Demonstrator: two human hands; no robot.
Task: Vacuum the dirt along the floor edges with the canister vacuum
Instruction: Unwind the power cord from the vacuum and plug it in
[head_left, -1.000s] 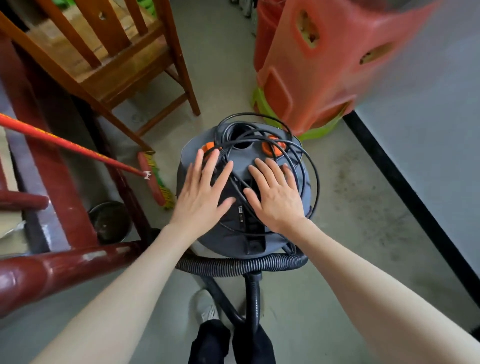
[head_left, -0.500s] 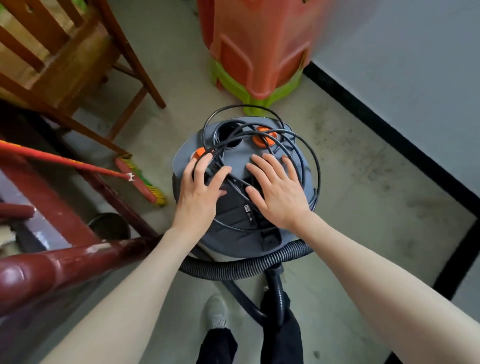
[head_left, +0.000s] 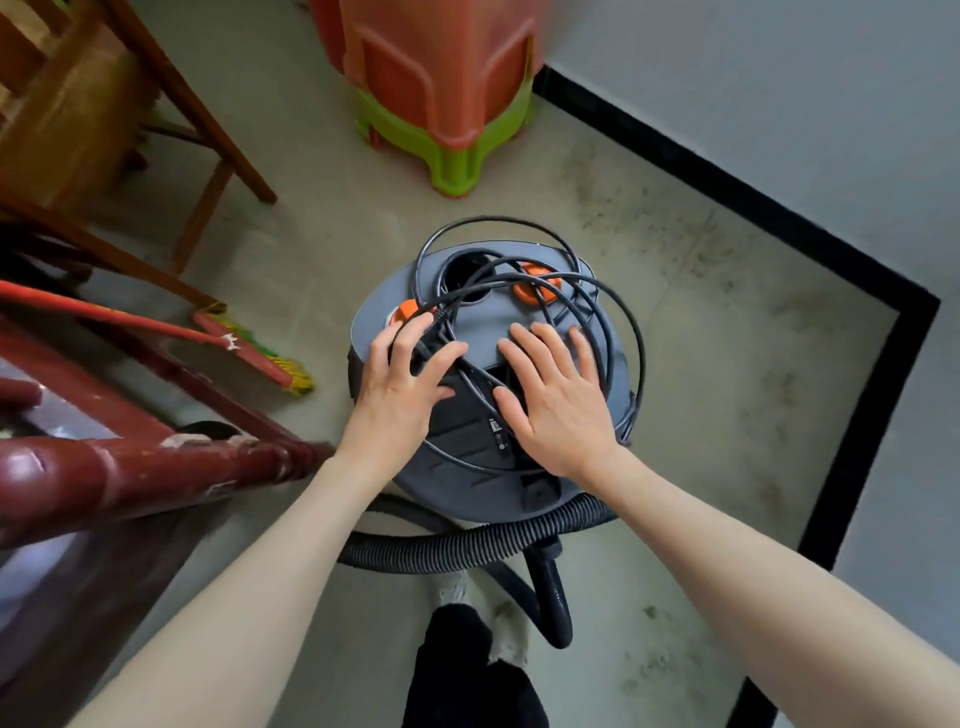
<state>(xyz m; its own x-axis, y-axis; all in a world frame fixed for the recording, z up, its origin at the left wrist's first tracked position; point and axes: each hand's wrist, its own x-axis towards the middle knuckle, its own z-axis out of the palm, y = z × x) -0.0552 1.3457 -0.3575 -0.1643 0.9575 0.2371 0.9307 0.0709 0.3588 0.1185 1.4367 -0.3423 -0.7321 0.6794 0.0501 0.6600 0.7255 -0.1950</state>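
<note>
1. Both hands are down on the canister vacuum (head_left: 467, 312), which sits on the concrete floor (head_left: 727, 364) near a corner where the black skirting (head_left: 727, 176) turns.
2. Left hand (head_left: 400, 384): fingers spread and slightly bent, tips resting among the loops of the power cord (head_left: 608, 306) near an orange knob (head_left: 408, 310). I cannot tell whether it actually pinches a strand.
3. Right hand (head_left: 558, 395): fingers straight and fanned, palm flat on the lid, lying over the cord, gripping nothing.
4. My read: we're at setup. No cleaning yet; the cord is heaped in loose coils on top and not unwound.
5. Next move, I'd say, calls for lifting those coils clear without snagging the second orange knob (head_left: 540, 283), finding the plug, then taking up the hose.
6. Materials now: the lid is smooth, matt grey plastic, domed and round; the cord is thin, springy black rubber that will likely tangle.
7. Ribbed hose (head_left: 467, 545) curls round the base by the person's feet, flexible and corrugated.
8. Floor along the skirting looks speckled with dark grime, a rough, dull surface.
9. Off to the left, a broom (head_left: 249, 353) lies near a wooden chair (head_left: 197, 119); stacked plastic stools (head_left: 447, 104) stand beyond.
</note>
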